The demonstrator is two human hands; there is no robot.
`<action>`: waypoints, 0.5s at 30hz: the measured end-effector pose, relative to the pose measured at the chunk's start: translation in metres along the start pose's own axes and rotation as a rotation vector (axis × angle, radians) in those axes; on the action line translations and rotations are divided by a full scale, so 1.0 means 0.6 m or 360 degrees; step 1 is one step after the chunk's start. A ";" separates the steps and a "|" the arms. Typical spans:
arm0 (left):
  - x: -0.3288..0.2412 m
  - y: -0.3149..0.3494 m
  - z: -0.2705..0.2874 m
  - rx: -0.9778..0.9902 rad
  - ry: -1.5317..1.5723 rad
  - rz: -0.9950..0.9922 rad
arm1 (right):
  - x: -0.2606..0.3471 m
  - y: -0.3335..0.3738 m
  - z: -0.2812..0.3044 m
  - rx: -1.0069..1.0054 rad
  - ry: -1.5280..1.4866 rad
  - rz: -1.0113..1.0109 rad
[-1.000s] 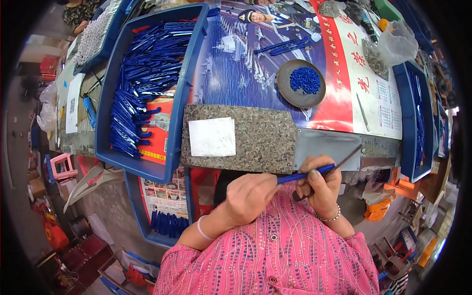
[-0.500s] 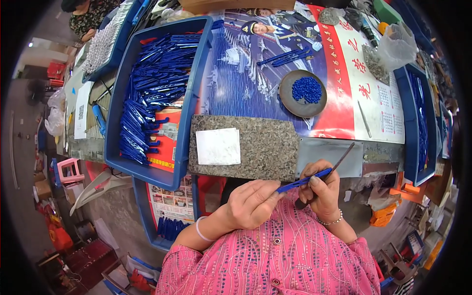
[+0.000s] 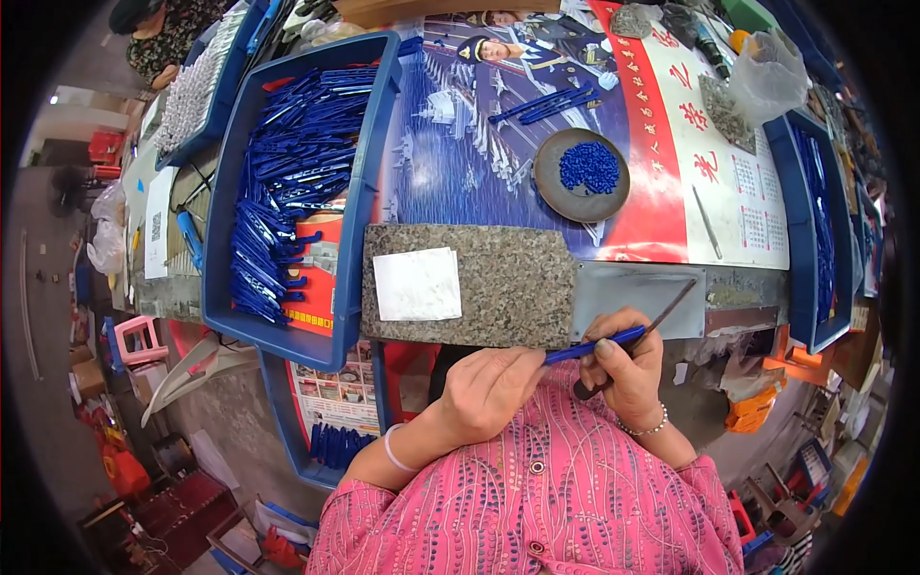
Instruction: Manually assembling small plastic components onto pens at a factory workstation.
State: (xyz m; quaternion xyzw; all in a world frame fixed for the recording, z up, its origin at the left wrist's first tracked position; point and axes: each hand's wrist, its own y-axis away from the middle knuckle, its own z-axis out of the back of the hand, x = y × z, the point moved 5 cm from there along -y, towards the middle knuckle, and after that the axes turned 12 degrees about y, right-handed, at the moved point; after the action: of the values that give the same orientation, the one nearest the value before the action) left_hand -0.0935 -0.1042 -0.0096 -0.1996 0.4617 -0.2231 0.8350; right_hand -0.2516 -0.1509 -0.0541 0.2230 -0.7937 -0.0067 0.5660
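Observation:
Near my chest, a slim, glossy blue part spans my two hands. My left hand is closed on its left end, the fingertips pinched together. Farther along it, my right hand has thumb and fingers closed around the part. That hand also holds a thin dark rod, whose tip points up and right; a dark rounded end shows below the fingers. Above the hands lies a speckled stone slab with a folded white paper on it. A round dish of small blue pieces stands beyond.
On the left, a blue tray holds many similar blue parts. Below it is another blue bin. A further blue tray stands at right. Loose blue parts lie on the poster. A person is at far left.
The blue part has turned in my hands: its slotted face showed before, and now a plain narrow side shows. My view has shifted slightly; both hands keep their hold.

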 end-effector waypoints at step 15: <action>0.041 0.035 -0.022 0.0083 0.1550 0.1630 | -0.005 -0.012 0.009 -0.0205 0.0114 -0.0225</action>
State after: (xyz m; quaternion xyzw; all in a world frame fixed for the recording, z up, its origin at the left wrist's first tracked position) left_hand -0.0896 -0.1024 -0.0442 0.1853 0.8132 0.1228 0.5379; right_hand -0.2535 -0.1575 -0.0604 0.2417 -0.7531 -0.0897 0.6053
